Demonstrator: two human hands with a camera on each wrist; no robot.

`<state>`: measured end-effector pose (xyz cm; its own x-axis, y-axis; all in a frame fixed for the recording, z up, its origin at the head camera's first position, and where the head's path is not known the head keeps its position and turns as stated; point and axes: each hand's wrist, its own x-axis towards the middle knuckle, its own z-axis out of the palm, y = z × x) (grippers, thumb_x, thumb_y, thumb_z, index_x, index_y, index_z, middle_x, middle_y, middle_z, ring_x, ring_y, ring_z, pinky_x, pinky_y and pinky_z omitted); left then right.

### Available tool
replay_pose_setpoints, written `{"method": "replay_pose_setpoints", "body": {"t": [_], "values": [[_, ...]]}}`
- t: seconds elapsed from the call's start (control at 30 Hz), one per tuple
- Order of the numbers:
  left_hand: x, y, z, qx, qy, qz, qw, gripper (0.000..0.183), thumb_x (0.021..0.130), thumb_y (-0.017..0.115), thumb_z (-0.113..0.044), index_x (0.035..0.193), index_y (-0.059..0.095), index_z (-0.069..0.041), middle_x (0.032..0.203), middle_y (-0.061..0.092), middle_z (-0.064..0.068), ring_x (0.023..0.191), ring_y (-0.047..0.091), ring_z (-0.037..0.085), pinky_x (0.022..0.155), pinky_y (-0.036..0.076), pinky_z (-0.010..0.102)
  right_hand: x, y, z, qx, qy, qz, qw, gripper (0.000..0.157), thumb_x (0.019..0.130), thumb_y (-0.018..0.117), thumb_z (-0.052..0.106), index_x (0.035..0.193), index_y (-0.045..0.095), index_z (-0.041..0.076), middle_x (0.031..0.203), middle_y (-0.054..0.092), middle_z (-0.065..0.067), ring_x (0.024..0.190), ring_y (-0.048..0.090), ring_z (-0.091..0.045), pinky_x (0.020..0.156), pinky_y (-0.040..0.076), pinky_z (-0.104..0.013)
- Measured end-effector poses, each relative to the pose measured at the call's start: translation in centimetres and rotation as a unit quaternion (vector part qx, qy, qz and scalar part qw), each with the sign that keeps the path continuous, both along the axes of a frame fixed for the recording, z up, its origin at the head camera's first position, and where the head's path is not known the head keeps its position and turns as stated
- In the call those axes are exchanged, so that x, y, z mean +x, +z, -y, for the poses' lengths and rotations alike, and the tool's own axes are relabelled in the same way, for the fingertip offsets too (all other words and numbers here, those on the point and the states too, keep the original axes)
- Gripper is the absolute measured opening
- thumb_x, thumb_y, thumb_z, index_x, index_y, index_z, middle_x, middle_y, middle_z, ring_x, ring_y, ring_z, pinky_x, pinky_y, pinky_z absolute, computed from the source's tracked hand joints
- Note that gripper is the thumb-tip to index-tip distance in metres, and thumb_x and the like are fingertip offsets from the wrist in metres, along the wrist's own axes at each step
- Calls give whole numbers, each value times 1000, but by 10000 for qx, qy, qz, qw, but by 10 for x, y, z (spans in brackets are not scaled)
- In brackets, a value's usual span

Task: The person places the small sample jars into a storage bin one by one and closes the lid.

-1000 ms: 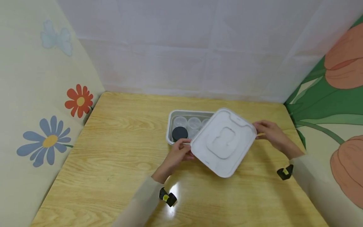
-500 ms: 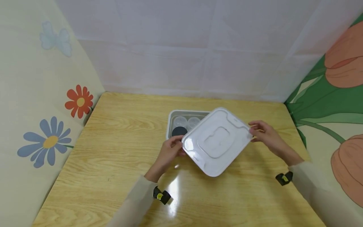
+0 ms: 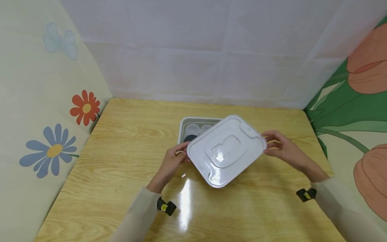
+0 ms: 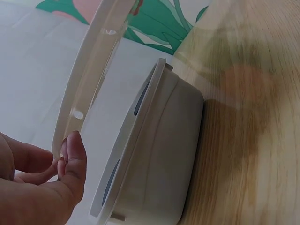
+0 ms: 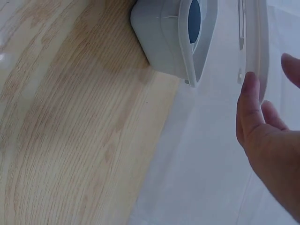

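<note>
A white rectangular lid (image 3: 193, 158) is held in the air, tilted and turned at an angle, over the front right of a pale grey-white tub (image 3: 180, 129). My left hand (image 3: 169, 162) pinches its left corner between thumb and fingers. At the opposite corner, the fingers of my right hand (image 3: 284, 149) touch the lid edge; in the right wrist view its thumb stands apart from the lid (image 5: 257, 42). Inside the tub, several clear round containers (image 3: 192, 129) and a black round top (image 3: 189, 138) show. The lid hides the rest of the contents.
The tub stands on a wood-grain table (image 3: 130, 141) towards its back. A white sheet (image 3: 181, 60) hangs behind the table. Printed flower panels stand to the left (image 3: 54, 151) and right (image 3: 350, 111).
The lid has shifted left and turned slightly, covering more of the tub. Both hands have moved left with it. In the head view, the right hand's fingers look more spread.
</note>
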<state>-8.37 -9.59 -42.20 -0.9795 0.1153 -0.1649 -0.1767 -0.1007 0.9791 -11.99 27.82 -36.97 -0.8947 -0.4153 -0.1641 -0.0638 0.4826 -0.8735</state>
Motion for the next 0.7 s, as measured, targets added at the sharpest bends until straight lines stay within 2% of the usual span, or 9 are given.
{"method": "replay_pose_setpoints", "body": {"t": [0.23, 0.43, 0.7], "values": [[-2, -1, 11, -69, -242, 22, 9997, 41, 92, 38, 9, 131, 49, 10, 97, 52, 8, 77, 59, 10, 76, 58, 28, 4, -2, 2, -457, 80, 163, 9988, 53, 89, 64, 5, 135, 38, -2, 122, 43, -17, 97, 57, -9, 77, 57, -24], [-3, -4, 21, -143, -382, -218, 9989, 43, 87, 42, 10, 130, 50, 11, 99, 51, 9, 77, 60, 10, 82, 58, 37, 11, -4, 8, -710, -46, 68, 9974, 50, 88, 65, 1, 130, 41, -6, 116, 46, -10, 93, 58, -10, 74, 57, -23], [-1, -12, 33, 104, -643, -492, 9967, 45, 88, 46, 9, 132, 44, 16, 100, 52, 7, 80, 63, 6, 79, 57, 25, 17, -8, 16, -772, -261, -116, 9966, 47, 86, 68, 3, 126, 45, -5, 112, 50, -6, 91, 60, -15, 73, 57, -23]]}}
